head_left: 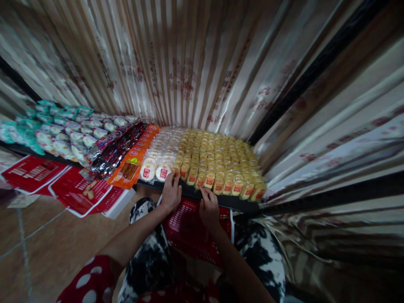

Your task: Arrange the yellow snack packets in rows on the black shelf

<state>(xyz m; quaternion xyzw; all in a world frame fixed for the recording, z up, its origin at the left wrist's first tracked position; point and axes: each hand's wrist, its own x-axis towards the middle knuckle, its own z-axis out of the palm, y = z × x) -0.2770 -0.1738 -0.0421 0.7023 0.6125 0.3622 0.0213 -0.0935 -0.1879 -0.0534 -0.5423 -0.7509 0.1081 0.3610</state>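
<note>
Rows of small clear-wrapped yellow snack packets (217,158) with red-orange labels stand packed on a dark low shelf (240,205). My left hand (171,193) reaches to the left end of their front row, fingers stretched against the packets there. At the row's lower edge, the bent fingers of my right hand (208,208) are closed at the foot of a slightly tilted yellow packet (200,180). Round white wrapped snacks (163,171) stand just left of my left fingertips. The palm sides of both hands are hidden.
An orange snack bag (128,168), dark shiny packs (118,147) and white-and-teal packets (67,126) line the shelf leftward. Red printed bags (86,195) hang below its front, and a red perforated panel (186,223) lies between my knees. Pleated printed sheeting (189,63) rises behind.
</note>
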